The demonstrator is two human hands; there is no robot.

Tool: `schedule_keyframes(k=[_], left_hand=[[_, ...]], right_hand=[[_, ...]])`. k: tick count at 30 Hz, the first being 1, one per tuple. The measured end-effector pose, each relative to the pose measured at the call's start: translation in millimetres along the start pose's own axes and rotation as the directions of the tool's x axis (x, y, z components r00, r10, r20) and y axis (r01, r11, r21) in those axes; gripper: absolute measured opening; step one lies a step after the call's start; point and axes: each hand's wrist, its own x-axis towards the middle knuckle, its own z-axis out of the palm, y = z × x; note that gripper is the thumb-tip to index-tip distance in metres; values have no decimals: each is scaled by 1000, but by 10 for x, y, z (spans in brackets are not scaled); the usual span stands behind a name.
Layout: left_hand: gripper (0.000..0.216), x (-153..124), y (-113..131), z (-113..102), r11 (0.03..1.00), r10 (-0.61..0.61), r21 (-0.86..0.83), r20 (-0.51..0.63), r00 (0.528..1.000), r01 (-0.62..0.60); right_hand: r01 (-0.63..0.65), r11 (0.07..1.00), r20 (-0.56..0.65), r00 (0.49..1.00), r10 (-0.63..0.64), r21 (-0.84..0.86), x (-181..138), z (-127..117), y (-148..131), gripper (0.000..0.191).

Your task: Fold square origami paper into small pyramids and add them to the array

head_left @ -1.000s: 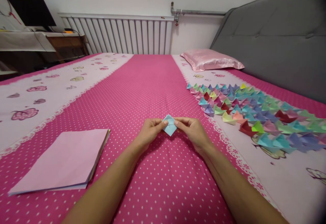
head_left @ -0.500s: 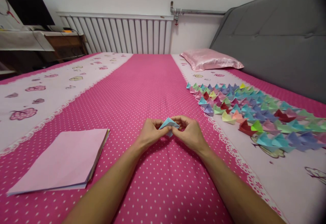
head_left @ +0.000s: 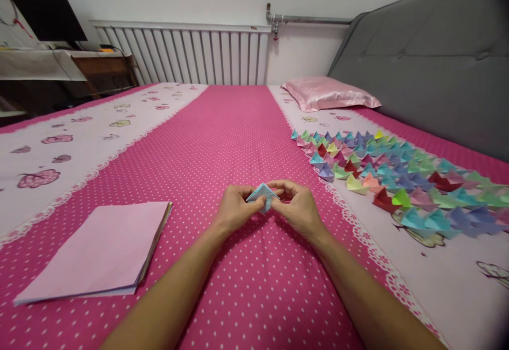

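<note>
A small piece of light blue folded paper (head_left: 262, 193), shaped like a diamond, is pinched between both hands just above the pink dotted bedspread (head_left: 254, 127). My left hand (head_left: 237, 205) grips its left side, thumb on the near face and fingers behind. On the right side, my right hand (head_left: 296, 206) has its thumb and fingertips at the paper's edge. The fingers partly cover the lower half. To the right stand rows of many-coloured folded paper boats (head_left: 397, 172).
A stack of square paper with a pink sheet on top (head_left: 95, 249) lies to the left. Farther off are a pink pillow (head_left: 330, 93), a grey headboard (head_left: 429, 58), a white radiator (head_left: 183, 53) and a monitor (head_left: 47, 16) on a desk.
The blue paper has flattened from a peaked, slightly opened form into a diamond, and more of its near face shows. Both hands stay almost in place.
</note>
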Motion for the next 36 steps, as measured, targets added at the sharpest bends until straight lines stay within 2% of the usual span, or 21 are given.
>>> schedule_keyframes(k=[3, 9, 12, 16, 19, 23, 31, 36], left_hand=[[16, 8, 8, -13, 1000, -10, -15, -18, 1000, 10], [19, 9, 60, -45, 997, -59, -54, -55, 997, 56], [24, -1, 57, -30, 996, -62, -67, 6, 998, 62], [32, -9, 25, 2, 998, -52, -34, 85, 995, 55], [29, -5, 25, 4, 995, -59, -74, 109, 992, 67], [23, 5, 36, -1, 987, -86, -131, 76, 993, 95], [14, 12, -5, 20, 997, -64, -46, 29, 998, 66], [15, 14, -9, 29, 997, -69, -41, 4, 998, 69]], right_hand=[[-31, 995, 20, 999, 29, 93, 21, -19, 8, 33], [-89, 966, -46, 994, 103, 243, 40, -77, -41, 33], [-109, 945, 29, 994, 106, 309, 14, -69, -72, 29], [-107, 965, 118, 990, 80, 241, -10, -36, -46, 23], [-96, 971, 97, 992, 76, 221, 1, -34, -4, 23], [-99, 973, 65, 994, 87, 209, 12, -38, 24, 26], [-108, 975, 89, 992, 92, 194, -19, 10, 21, 25], [-64, 998, 92, 994, 62, 24, -6, -8, 57, 24]])
